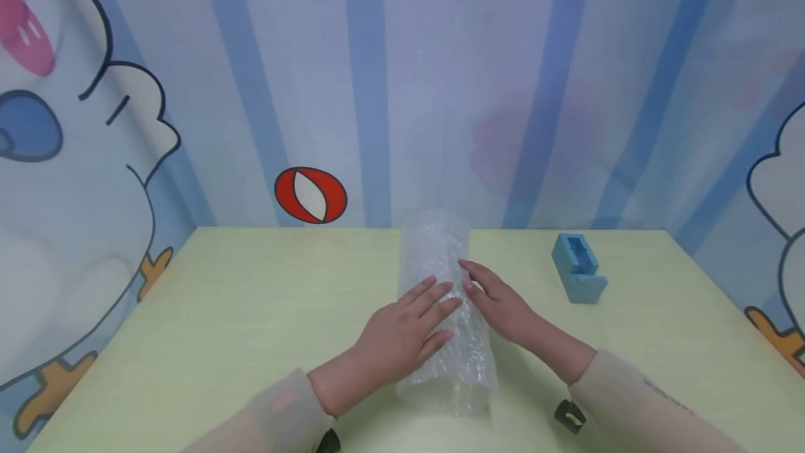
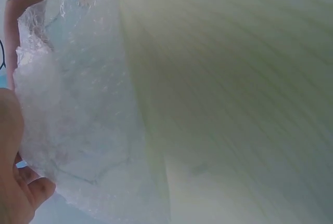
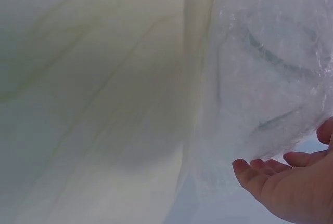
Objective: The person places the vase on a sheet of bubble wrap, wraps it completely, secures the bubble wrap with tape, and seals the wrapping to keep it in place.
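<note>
A bundle of clear bubble wrap [image 1: 434, 243] lies lengthwise on the table in the head view. Faint dark lines show through its layers, but what is inside cannot be made out. My left hand [image 1: 402, 338] rests on top of the wrap with its fingers spread and fairly straight. Against the wrap's right side lies my right hand [image 1: 506, 310], its fingers extended along the edge. In the left wrist view the wrap [image 2: 88, 104] fills the left part, beside my hand. The right wrist view shows my fingertips [image 3: 250, 172] at the wrap's edge.
A blue tape dispenser [image 1: 585, 285] stands on the pale yellow table [image 1: 283, 285], right of the wrap. Behind the table hangs a striped blue backdrop [image 1: 428, 89] with cartoon figures. Dark straps [image 1: 569, 416] sit at the wrists.
</note>
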`<state>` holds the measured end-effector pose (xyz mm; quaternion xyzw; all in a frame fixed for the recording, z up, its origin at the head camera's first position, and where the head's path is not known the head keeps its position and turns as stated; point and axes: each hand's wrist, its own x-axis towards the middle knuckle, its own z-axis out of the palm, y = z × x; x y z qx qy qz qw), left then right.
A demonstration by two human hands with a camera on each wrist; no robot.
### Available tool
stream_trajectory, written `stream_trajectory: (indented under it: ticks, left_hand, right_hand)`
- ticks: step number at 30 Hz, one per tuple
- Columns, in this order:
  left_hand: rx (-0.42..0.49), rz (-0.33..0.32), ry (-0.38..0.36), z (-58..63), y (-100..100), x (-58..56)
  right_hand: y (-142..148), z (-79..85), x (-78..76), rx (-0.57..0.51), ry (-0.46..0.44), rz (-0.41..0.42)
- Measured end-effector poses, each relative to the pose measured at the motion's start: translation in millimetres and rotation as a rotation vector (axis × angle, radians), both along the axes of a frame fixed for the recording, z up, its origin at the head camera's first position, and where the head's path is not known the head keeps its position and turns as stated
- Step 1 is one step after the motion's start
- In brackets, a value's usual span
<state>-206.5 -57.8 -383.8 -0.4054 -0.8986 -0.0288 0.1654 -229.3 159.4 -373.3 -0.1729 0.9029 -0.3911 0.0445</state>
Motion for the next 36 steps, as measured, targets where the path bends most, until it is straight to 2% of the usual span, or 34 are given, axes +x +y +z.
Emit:
stream_trajectory:
  ticks: [9, 14, 23, 31, 36]
  left_hand:
    - [-0.008, 0.027, 0.076, -0.3, 7, 1.2]
    - [0.033, 0.047, 0.108, -3.2, 9, 2.2]
    - [0.064, 0.059, 0.094, -4.3, 11, 4.1]
    - [0.055, 0.061, 0.021, -4.1, 9, 4.6]
    - [0.056, 0.060, 0.018, -3.9, 10, 5.1]
  right_hand:
    - [10, 1.6, 4.7, 0.086, 0.098, -0.038]
    - [18, 1.6, 9.7, 0.127, 0.172, -0.038]
    - [42, -0.1, 16.6, 0.206, 0.292, -0.047]
    - [62, -1.7, 21.6, 0.206, 0.276, -0.076]
    - [71, -0.1, 25.1, 0.217, 0.246, -0.088]
